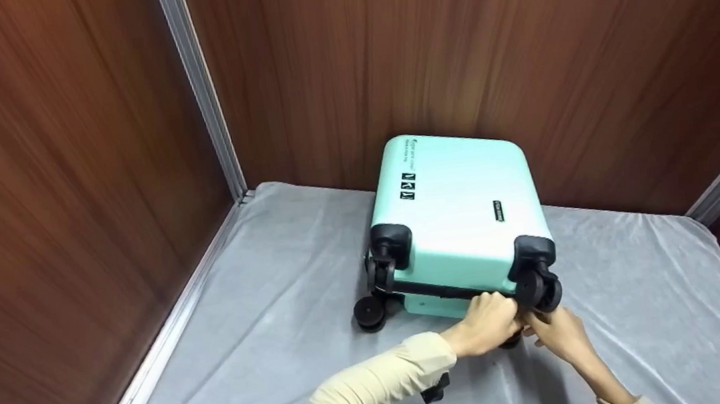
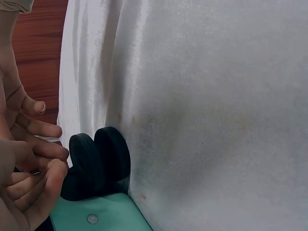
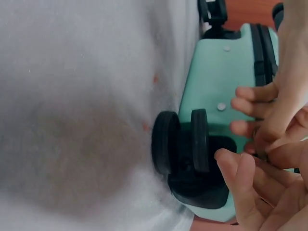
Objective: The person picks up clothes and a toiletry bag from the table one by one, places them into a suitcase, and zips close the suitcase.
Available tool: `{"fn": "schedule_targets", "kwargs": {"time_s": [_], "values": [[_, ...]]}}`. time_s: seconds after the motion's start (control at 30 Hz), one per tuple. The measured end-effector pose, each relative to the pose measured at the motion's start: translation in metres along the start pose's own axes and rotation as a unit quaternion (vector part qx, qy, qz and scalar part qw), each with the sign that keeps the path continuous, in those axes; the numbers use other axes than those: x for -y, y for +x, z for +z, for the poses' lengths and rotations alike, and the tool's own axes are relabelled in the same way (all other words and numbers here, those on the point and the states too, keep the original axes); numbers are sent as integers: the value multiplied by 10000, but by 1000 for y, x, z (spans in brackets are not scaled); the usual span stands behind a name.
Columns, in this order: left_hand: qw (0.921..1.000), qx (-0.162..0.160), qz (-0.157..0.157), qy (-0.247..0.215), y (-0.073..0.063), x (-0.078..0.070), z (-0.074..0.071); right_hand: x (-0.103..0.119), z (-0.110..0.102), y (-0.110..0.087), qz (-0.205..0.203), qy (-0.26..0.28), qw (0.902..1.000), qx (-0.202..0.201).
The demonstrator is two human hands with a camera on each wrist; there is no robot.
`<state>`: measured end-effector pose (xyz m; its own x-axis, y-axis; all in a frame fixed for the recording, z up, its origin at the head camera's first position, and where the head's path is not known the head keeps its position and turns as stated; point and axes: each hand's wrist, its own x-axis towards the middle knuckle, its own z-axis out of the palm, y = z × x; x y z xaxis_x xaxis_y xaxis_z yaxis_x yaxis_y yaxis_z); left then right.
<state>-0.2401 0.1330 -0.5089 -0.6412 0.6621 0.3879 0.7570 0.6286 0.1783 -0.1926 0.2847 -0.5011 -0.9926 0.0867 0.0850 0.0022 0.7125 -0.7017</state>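
Observation:
A mint-green hard-shell suitcase (image 1: 460, 198) lies on its side, black wheels towards me. My left hand (image 1: 490, 322) is at the dark zip seam (image 1: 439, 289) on its near side, fingers curled. Beside the right wheel (image 1: 538, 287), my right hand (image 1: 560, 333) meets the left one. A small metal zip pull (image 2: 34, 172) shows between the fingertips in the left wrist view, mostly covered by them. In the right wrist view, the thumbs and forefingers of both hands pinch at that spot, while other right fingers (image 3: 236, 168) stretch out near a lower wheel (image 3: 166, 144).
Grey cloth (image 1: 276, 291) covers the surface under the suitcase. Brown wood-grain panels (image 1: 345, 63) rise behind it and on the left, joined by a metal corner post (image 1: 204, 84). A small black object (image 1: 436, 388) shows just beyond my left sleeve (image 1: 379, 381).

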Motion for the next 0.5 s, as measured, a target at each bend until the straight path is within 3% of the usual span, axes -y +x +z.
{"fn": "schedule_targets", "kwargs": {"time_s": [0.13, 0.3, 0.37, 0.5], "values": [[10000, 31, -18, -28, 0, -2, 1, -4, -11, 1, -266, -603, 9977, -157], [9999, -77, 4, 139, 0, -1, 5, -2, -26, 4, -798, -1433, 9817, -965], [9998, -65, 43, 184, -1, 0, 7, 4, -30, 5, -907, -1399, 9753, -1446], [9994, -25, 101, 322, 0, 1, 7, 22, -32, 6, -1137, -751, 9605, -2428]]}}
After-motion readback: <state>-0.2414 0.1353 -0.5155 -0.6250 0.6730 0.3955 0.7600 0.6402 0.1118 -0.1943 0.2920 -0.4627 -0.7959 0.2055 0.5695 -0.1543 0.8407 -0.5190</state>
